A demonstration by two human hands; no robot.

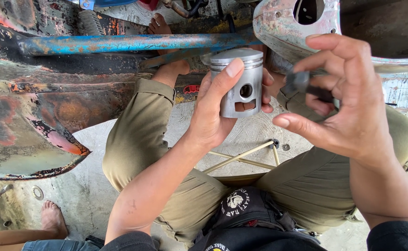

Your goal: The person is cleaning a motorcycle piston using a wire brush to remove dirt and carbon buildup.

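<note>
the left hand [213,111] gripped a grey metal piston [241,83], thumb lying up its side and fingers wrapped behind, holding it upright with the ringed crown on top and the side hole facing the person. its long axis ran up and down. just to its right, close but apart, the right hand [348,107] pinched a small dark pin [306,86] between thumb and fingertips, the other fingers spread loose. the pin sat level with the piston's upper half. behind them ran a blue bar [120,44] of a rusty frame [36,116].
</note>
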